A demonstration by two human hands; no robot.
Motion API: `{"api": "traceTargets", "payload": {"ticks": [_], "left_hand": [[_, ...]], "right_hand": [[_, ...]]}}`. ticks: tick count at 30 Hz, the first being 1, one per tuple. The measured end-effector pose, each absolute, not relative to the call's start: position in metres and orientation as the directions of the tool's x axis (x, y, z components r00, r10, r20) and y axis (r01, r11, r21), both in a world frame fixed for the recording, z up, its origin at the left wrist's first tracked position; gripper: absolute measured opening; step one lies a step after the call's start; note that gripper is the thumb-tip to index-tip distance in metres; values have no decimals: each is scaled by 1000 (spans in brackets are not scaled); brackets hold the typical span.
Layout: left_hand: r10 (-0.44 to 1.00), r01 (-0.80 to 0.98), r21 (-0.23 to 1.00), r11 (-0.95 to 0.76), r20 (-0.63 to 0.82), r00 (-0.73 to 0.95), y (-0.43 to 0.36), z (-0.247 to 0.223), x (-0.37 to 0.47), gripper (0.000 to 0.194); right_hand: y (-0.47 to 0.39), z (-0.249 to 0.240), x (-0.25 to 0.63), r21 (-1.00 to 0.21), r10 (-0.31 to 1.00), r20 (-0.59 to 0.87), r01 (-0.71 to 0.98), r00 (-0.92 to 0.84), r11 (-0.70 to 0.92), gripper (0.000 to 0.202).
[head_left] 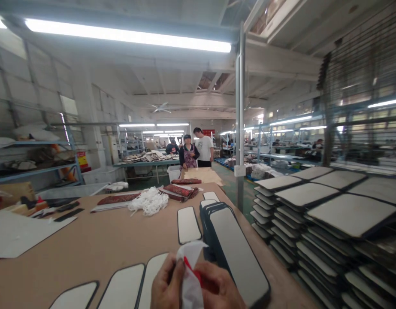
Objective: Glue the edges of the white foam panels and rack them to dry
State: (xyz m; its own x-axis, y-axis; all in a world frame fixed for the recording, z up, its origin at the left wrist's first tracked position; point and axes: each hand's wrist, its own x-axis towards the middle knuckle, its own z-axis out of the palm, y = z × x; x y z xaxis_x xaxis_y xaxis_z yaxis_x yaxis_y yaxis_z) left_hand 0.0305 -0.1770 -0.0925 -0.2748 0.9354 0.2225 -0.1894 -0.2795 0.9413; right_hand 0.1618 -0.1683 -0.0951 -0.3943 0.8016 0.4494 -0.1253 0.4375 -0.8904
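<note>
White sheet point(191, 289) with red strip point(194, 271) gripped by left hand point(167, 281), right hand point(221, 285), at 6 o'clock above brown desk point(120, 236). From hands: panel stack point(238, 253) at 2 o'clock, string heap point(149, 201) at 11.

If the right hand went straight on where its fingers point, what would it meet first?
Probably the narrow red strip against the thin white sheet; exact depth is unclear.

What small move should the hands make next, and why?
Probably ease the red piece gently away from the white sheet with the right hand: that hand is right at the red piece, while the left hand pinches the sheet.
</note>
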Motion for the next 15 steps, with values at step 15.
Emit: {"api": "traceTargets", "payload": {"ticks": [15], "left_hand": [[994, -698, 714, 63, -107, -20, -190, -84, -9, 41]], "right_hand": [[-177, -88, 152, -958, 809, 278, -217, -519, 190, 25]]}}
